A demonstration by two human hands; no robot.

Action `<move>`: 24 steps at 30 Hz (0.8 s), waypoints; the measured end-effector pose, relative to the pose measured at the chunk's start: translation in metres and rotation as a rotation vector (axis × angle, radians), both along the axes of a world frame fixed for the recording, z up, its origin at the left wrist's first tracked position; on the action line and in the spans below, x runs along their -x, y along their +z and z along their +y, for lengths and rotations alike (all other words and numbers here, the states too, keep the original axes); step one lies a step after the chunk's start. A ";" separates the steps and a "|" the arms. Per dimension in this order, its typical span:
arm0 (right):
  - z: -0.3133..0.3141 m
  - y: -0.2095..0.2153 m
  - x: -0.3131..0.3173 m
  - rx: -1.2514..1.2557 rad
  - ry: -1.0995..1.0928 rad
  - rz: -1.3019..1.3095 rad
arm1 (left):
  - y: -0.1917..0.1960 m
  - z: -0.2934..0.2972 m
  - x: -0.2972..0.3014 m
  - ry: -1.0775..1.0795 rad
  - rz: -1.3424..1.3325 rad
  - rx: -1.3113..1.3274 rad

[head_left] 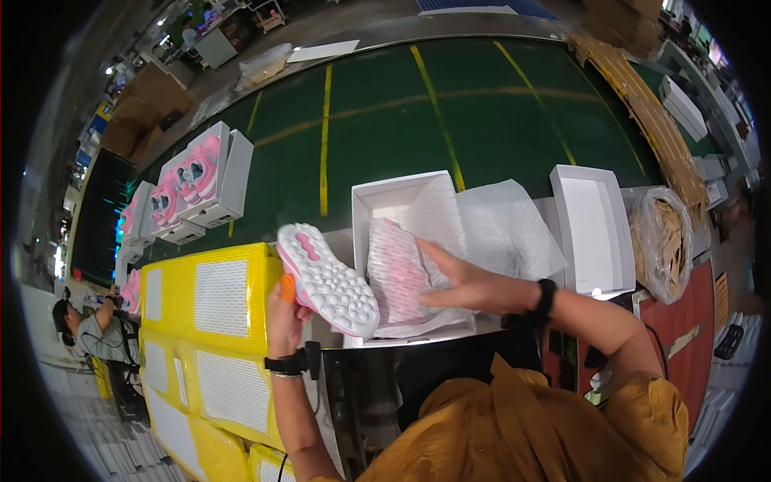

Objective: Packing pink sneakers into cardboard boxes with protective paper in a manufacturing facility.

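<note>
My left hand (287,321) is closed on a sneaker (329,281), whose knobbly white sole with a pink patch faces up. Something orange covers one of that hand's fingertips. Right of the sneaker stands an open white shoebox (401,189). In it lies a pink-and-white bundle in bubble wrap (397,269), apparently a wrapped shoe. My right hand (470,281) rests on the bundle's right side, thumb and fingers spread apart. A translucent wrapping sheet (510,225) hangs over the box's right side.
An upturned white box lid (594,233) lies to the right, beside a plastic bag of brown paper (662,241). Yellow-wrapped cartons (205,337) are stacked at left. Behind them, boxes with pink sneakers (197,181) stand on the green conveyor belt (377,120). Another person (100,333) sits far left.
</note>
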State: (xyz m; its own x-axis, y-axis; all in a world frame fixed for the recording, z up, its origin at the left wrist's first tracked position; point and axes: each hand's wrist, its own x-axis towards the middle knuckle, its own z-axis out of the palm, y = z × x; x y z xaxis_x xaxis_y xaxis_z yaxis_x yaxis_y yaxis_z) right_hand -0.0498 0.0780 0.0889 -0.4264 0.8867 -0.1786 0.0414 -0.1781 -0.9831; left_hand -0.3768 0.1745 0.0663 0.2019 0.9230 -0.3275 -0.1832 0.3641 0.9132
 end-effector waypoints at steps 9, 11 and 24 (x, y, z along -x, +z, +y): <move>-0.087 -0.010 -0.055 -0.074 -0.494 -0.313 | 0.066 0.026 -0.125 -0.460 0.566 -0.361; -0.103 -0.017 -0.054 0.054 -0.584 -0.084 | 0.039 0.034 -0.146 -0.491 0.615 -0.408; -0.141 -0.095 -0.030 0.758 -0.650 1.044 | 0.009 0.039 -0.192 -0.908 0.926 -0.489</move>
State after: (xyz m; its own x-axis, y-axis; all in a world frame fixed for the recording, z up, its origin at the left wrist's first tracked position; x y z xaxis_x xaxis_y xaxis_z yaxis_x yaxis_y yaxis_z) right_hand -0.0201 -0.0626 -0.0066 -0.2192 0.8061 -0.5498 -0.9132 -0.3679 -0.1754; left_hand -0.1848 0.2139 0.0754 0.6761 0.6454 -0.3553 0.6799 -0.3608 0.6384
